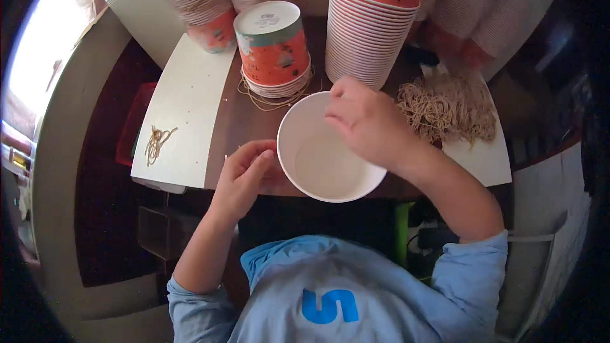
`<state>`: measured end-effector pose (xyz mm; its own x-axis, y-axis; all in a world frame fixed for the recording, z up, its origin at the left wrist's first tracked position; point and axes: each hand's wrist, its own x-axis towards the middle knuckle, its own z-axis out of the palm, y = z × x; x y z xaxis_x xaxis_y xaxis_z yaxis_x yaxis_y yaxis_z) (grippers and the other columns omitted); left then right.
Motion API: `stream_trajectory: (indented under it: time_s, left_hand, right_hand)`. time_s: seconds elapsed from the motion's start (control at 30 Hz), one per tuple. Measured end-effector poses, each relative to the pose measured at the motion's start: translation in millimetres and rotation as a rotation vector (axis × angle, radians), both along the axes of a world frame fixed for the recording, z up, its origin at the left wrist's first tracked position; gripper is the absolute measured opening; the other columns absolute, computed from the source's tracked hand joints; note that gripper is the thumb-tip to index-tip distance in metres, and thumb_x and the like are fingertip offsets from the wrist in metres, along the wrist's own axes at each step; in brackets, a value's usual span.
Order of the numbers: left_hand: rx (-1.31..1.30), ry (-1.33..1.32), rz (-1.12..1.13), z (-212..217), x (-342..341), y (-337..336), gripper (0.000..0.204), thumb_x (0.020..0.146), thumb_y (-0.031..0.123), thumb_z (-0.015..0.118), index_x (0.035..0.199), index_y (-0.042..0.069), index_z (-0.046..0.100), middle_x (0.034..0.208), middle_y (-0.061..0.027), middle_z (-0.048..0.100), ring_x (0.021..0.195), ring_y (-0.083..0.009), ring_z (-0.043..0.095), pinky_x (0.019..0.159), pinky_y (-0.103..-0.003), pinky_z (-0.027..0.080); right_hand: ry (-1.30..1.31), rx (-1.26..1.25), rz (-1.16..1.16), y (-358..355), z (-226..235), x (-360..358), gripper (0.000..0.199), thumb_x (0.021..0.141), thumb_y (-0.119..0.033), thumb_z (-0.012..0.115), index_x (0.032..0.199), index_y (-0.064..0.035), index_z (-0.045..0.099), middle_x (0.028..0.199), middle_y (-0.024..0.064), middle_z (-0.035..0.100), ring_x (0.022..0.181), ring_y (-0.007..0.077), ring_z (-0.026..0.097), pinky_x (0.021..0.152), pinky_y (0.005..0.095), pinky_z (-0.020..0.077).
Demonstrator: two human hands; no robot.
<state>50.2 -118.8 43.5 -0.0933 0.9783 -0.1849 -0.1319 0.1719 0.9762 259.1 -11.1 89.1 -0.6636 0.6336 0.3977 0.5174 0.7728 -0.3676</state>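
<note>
Cup: I see a white round paper cup (327, 162), open mouth up, at the near edge of the brown worktop (229, 127).
Right hand (365, 121): fingers closed on the cup's far rim.
Left hand (244, 174): fingers curled against the cup's left wall.
Beside: tan rubber-band heap (448, 108), stacked orange-patterned cups (372, 32).

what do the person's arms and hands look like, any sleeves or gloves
Both hands are bare: no gloves, rings or watch on the left hand or the right hand. The forearms are uncovered; light blue sleeves are pushed up near the elbows.
</note>
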Motion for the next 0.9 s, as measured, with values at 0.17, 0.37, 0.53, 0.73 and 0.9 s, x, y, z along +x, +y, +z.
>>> stream_trajectory:
  time_s: [0.17,0.37,0.53,0.73,0.9]
  left_hand:
    - [0.007,0.17,0.024,-5,-3,-1,0.018,0.091,0.013,0.056,0.098,-0.003,0.062,0.08,-0.0042,0.062,0.069,-0.0098,0.059,0.065,-0.025,0.051]
    - [0.214,0.859,0.002,-17,-18,2,0.007,0.081,0.004,0.065,0.087,0.0,0.066,0.08,-0.0079,0.062,0.068,-0.0157,0.061,0.067,-0.027,0.051]
    - [0.315,0.73,0.097,-5,-3,3,0.018,0.079,0.001,0.066,0.097,0.001,0.067,0.099,-0.0089,0.061,0.078,-0.0122,0.06,0.069,-0.024,0.049]
    - [0.382,0.76,0.035,3,-2,5,0.019,0.078,0.001,0.065,0.097,0.001,0.066,0.091,-0.0098,0.061,0.075,-0.0165,0.061,0.067,-0.026,0.049]
    - [0.37,0.746,0.007,4,-3,5,0.018,0.079,0.0,0.065,0.098,0.0,0.066,0.095,-0.0091,0.063,0.078,-0.0126,0.059,0.069,-0.024,0.048]
  right_hand:
    - [0.123,-0.282,0.129,-12,-13,-17,0.012,0.077,-0.013,0.063,0.08,-0.0017,0.066,0.077,0.0117,0.058,0.076,0.027,0.06,0.066,0.035,0.0478]
    - [0.095,-0.63,0.075,-9,-20,-34,0.013,0.075,-0.013,0.064,0.08,-0.0015,0.067,0.08,0.0122,0.062,0.072,0.0242,0.061,0.066,0.0341,0.0488]
    - [0.086,-0.603,0.079,-9,-24,-39,0.012,0.075,-0.012,0.064,0.08,-0.0014,0.068,0.079,0.0127,0.062,0.072,0.0243,0.062,0.065,0.0342,0.0492]
    - [0.108,-0.615,0.058,-9,-23,-39,0.011,0.075,-0.011,0.064,0.079,-0.001,0.068,0.08,0.0133,0.061,0.072,0.0247,0.061,0.066,0.0347,0.0491]
    - [0.087,-0.584,0.059,-10,-26,-42,0.011,0.075,-0.011,0.064,0.078,-0.0012,0.068,0.081,0.0132,0.061,0.072,0.0249,0.061,0.066,0.0349,0.0489]
